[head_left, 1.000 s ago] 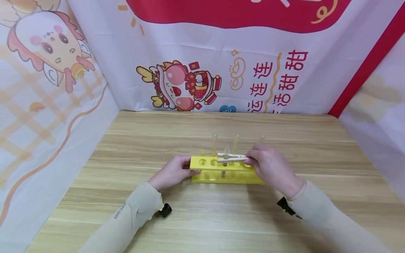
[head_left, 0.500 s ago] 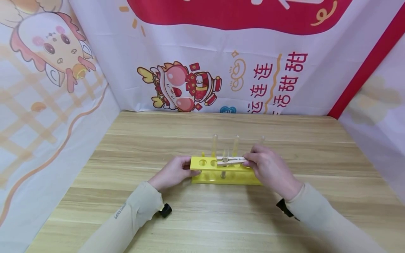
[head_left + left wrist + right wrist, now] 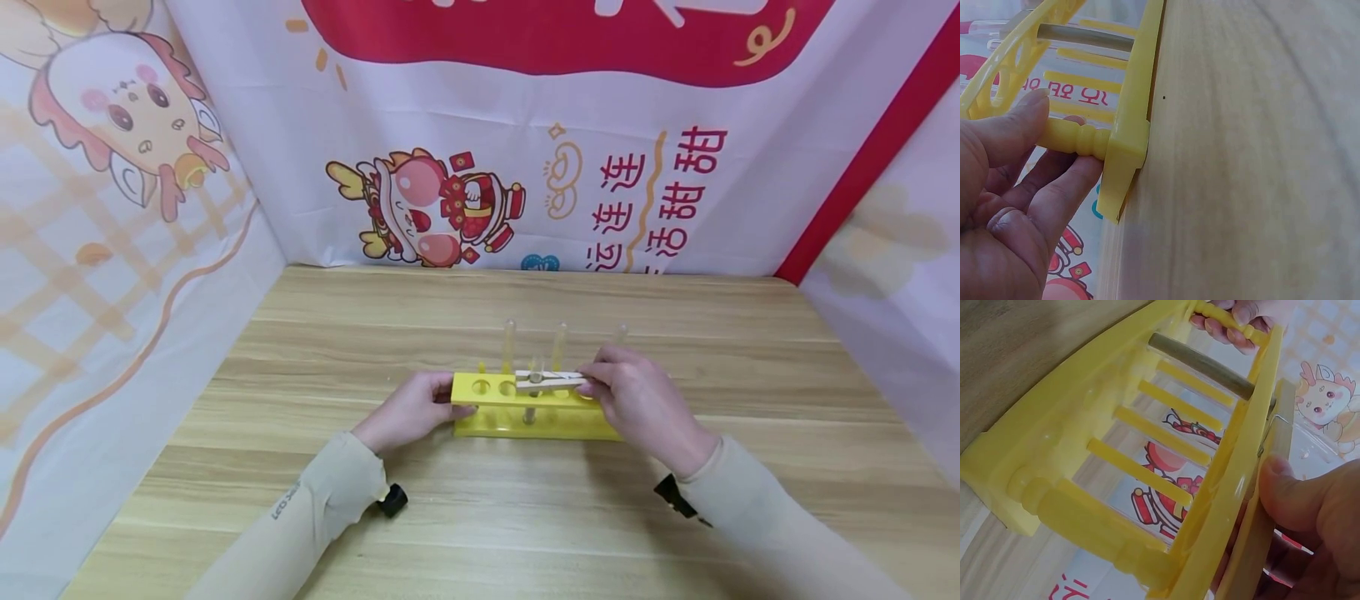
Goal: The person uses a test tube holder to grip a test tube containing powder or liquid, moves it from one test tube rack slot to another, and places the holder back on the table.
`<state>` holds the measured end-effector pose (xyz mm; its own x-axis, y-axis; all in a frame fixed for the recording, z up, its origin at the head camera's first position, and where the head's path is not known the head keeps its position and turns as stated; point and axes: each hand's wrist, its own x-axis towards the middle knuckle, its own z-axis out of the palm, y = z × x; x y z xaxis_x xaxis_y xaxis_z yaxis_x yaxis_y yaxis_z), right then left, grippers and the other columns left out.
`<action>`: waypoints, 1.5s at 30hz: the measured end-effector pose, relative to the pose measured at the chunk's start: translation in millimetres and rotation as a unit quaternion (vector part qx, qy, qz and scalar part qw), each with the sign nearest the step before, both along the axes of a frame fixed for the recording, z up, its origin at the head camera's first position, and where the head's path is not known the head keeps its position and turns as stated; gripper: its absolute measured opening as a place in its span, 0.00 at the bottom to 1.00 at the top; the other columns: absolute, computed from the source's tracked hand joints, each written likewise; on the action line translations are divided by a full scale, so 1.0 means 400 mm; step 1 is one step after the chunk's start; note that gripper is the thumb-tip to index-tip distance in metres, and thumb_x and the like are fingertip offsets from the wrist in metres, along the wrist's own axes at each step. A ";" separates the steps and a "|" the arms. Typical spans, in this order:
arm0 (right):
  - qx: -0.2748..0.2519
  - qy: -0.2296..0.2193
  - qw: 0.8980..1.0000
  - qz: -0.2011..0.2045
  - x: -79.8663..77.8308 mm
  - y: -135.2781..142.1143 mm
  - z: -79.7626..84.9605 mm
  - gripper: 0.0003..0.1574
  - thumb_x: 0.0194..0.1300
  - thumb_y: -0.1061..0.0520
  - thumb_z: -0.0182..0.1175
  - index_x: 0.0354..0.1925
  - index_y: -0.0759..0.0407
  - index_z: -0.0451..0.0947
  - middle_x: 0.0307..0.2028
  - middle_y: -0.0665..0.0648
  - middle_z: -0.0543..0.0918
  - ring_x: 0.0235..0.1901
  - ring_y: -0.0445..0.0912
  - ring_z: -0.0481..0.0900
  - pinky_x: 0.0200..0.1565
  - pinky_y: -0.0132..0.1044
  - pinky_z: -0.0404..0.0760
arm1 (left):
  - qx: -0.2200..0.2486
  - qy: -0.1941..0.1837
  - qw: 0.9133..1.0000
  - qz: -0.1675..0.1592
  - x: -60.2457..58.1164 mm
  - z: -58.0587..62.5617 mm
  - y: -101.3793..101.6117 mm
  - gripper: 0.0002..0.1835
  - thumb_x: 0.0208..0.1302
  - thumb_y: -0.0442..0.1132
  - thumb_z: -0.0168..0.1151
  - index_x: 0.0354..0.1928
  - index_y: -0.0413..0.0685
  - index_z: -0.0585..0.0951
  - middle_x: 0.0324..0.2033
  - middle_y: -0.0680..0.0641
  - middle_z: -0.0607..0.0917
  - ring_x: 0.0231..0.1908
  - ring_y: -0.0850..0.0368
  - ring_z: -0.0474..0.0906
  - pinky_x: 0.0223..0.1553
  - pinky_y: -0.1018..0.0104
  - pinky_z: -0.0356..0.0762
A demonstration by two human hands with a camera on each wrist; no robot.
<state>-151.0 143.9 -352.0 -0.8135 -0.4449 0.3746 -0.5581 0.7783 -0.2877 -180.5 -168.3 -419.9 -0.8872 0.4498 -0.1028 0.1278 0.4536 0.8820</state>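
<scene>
wood-grain tabletop (image 3: 495, 525), light brown. white back cloth (image 3: 450, 117): red characters (image 3: 624, 172), cartoon figure (image 3: 420, 208) printed sideways. left cloth (image 3: 225, 292): orange check (image 3: 116, 323), cartoon animal (image 3: 123, 104). red band (image 3: 882, 150), right back corner.

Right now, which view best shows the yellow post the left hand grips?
The left wrist view: the post is close up, its ridged lower end clear past the left hand. The right wrist view shows it smaller, partly hidden, at the far end of the rack. In the head view I cannot make it out.
</scene>
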 end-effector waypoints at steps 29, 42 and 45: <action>-0.035 0.065 0.997 0.025 0.016 0.012 0.091 0.09 0.57 0.68 0.71 0.39 0.66 0.86 0.31 0.52 0.77 0.30 0.44 0.75 0.31 0.37 0.81 | -0.004 -0.011 1.000 0.010 0.003 0.007 0.004 0.16 0.64 0.42 0.69 0.54 0.56 0.83 0.50 0.56 0.85 0.51 0.61 0.80 0.56 0.58 0.76; -0.049 0.125 0.991 0.025 0.018 0.029 0.168 0.11 0.54 0.70 0.73 0.39 0.67 0.86 0.31 0.54 0.77 0.31 0.46 0.75 0.32 0.40 0.82 | -0.004 -0.008 1.000 0.006 0.000 0.002 0.002 0.16 0.64 0.42 0.69 0.54 0.57 0.83 0.50 0.57 0.85 0.52 0.61 0.79 0.57 0.58 0.76; -0.050 0.142 0.988 0.026 0.019 0.034 0.183 0.12 0.52 0.70 0.73 0.39 0.68 0.86 0.31 0.56 0.77 0.32 0.48 0.75 0.33 0.43 0.82 | -0.005 -0.010 1.000 0.008 0.001 0.003 0.002 0.16 0.64 0.42 0.69 0.54 0.57 0.83 0.50 0.57 0.85 0.52 0.61 0.79 0.57 0.57 0.76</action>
